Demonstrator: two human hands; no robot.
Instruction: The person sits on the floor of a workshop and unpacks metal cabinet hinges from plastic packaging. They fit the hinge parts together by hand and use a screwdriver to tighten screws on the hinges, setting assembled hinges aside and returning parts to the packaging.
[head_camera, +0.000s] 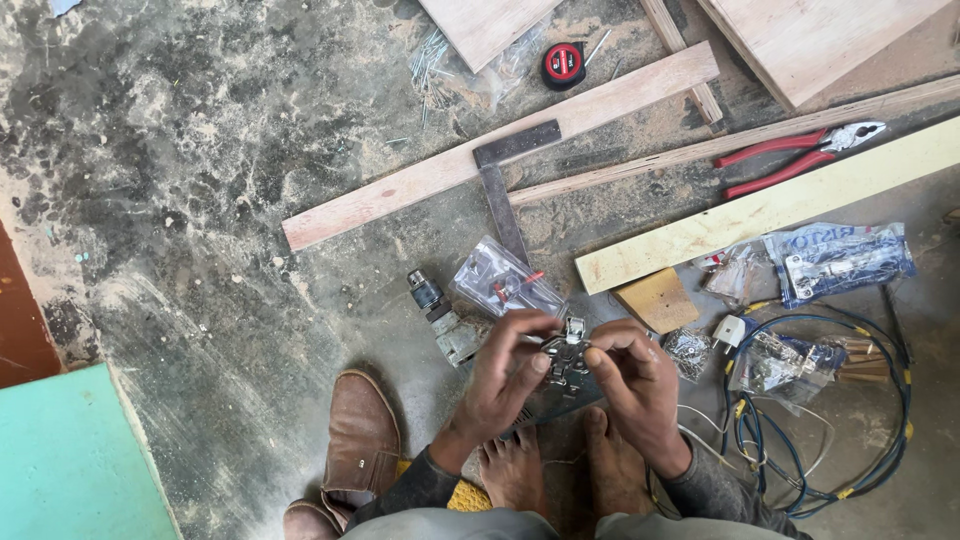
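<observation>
I see my left hand (505, 375) and right hand (630, 375) meeting over the floor (200, 250), fingers (540, 362) pinched on a small metal hinge (565, 352) between them, near my bare feet. The hinge's lower half is hidden by fingers. Just beyond it lies a clear plastic packet (505, 280); red pliers (800, 152) rest far right.

A carpentry workshop: dusty concrete floor (200, 200) strewn with wooden battens (500, 150), red-handled pliers (800, 152), tape measure (563, 64), nails (440, 60).

Dusty concrete floor (200, 200) — planks (500, 150), red pliers (790, 155), tape measure (563, 64), cable (800, 440).
</observation>
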